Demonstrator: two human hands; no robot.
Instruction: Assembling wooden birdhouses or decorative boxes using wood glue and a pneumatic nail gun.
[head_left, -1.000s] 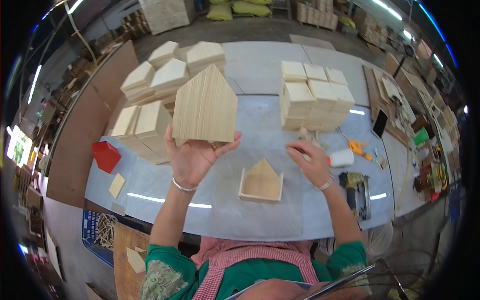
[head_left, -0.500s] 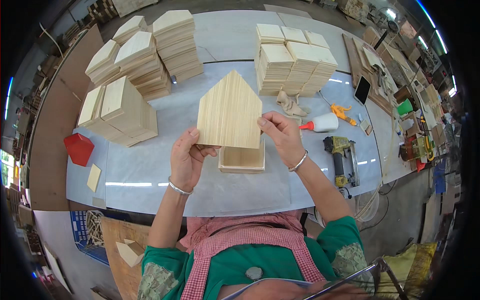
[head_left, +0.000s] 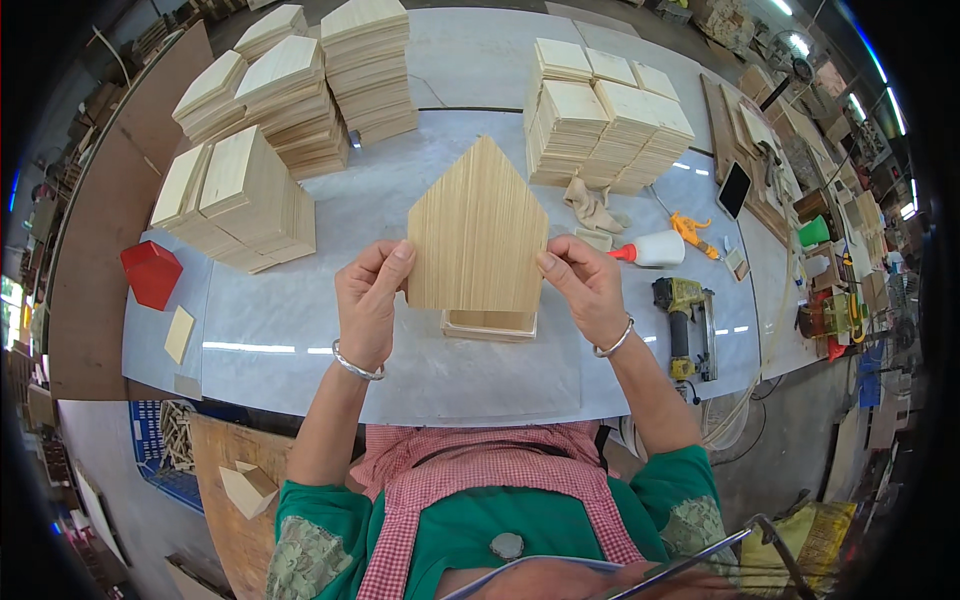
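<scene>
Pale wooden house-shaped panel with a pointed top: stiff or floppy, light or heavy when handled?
The pale wooden house-shaped panel is probably stiff: no sag shows between the bare left hand and bare right hand. Likely light too: both hands merely pinch its side edges.

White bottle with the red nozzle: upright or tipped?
Tipped: the white bottle lies on its side on the table, red nozzle pointing toward the picture's left.

Pale wood here, the house-shaped panel matt, fine-grained! Glossy red block near the left edge of the smooth bench, plastic bottle toward the right, cloth apron at the near edge.
</scene>
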